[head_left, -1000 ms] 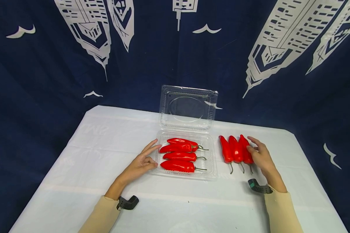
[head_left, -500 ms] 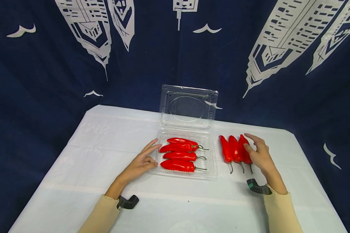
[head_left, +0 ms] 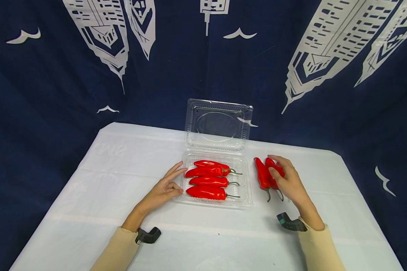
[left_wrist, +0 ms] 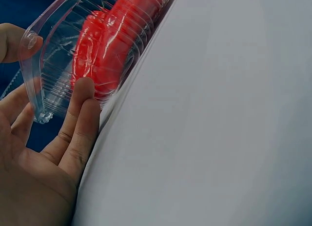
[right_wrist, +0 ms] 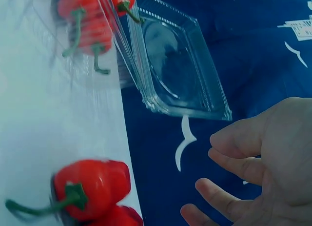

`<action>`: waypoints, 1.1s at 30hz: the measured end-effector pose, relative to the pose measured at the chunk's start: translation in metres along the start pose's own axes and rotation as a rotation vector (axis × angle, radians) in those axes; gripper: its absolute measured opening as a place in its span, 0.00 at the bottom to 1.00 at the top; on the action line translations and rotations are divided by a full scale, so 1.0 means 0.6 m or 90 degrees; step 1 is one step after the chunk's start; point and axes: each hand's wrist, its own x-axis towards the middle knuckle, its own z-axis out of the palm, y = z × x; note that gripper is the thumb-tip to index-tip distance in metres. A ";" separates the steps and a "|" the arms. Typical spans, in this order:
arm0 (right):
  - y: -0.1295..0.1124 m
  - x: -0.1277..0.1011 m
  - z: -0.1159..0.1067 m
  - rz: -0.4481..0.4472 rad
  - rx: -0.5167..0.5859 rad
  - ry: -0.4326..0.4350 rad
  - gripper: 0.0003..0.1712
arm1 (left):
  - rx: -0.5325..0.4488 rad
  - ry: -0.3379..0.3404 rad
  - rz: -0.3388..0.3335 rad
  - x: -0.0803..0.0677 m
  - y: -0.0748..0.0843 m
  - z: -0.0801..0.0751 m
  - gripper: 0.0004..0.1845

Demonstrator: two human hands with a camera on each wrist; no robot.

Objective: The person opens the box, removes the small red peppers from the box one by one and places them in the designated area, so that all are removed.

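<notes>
A clear plastic clamshell box (head_left: 243, 195) holds several red peppers (head_left: 208, 182) lying side by side, stems to the right. My left hand (head_left: 161, 194) is at its left side, index and middle fingers stretched, fingertips touching the rim. In the left wrist view its thumb touches the rim and other fingers rest against the ribbed wall. Right of the box, my right hand (head_left: 289, 181) hovers over loose red peppers (head_left: 262, 175). It hides most of the rightmost pepper. The right wrist view shows that hand (right_wrist: 263, 172) with spread fingers and nothing between them.
The box's clear lid (head_left: 218, 124) stands raised at the back, hinged to the base. A white cloth (head_left: 220, 241) covers the table. Behind it hangs a dark blue curtain (head_left: 176, 75) with white building prints.
My right hand has moved left, from beside the rightmost loose pepper to above the loose peppers. The left hand and the box have stayed in place.
</notes>
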 end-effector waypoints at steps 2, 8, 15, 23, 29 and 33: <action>-0.005 -0.001 0.004 0.000 0.012 -0.005 0.29 | -0.001 -0.001 0.001 0.000 0.000 0.000 0.38; -0.024 -0.005 0.018 -0.015 0.043 0.001 0.27 | -0.002 -0.001 0.002 0.000 0.000 0.000 0.38; -0.053 -0.013 0.036 -0.091 0.056 0.013 0.25 | 0.001 0.003 -0.003 0.000 0.000 0.000 0.38; -0.088 -0.026 0.056 -0.138 0.056 -0.024 0.24 | -0.004 0.003 -0.007 -0.001 0.001 0.001 0.37; -0.102 -0.030 0.072 -0.160 0.065 -0.054 0.25 | -0.004 0.004 -0.010 -0.001 0.001 0.000 0.38; -0.111 -0.033 0.083 -0.167 0.088 -0.102 0.23 | -0.001 0.004 -0.006 0.000 -0.001 0.000 0.38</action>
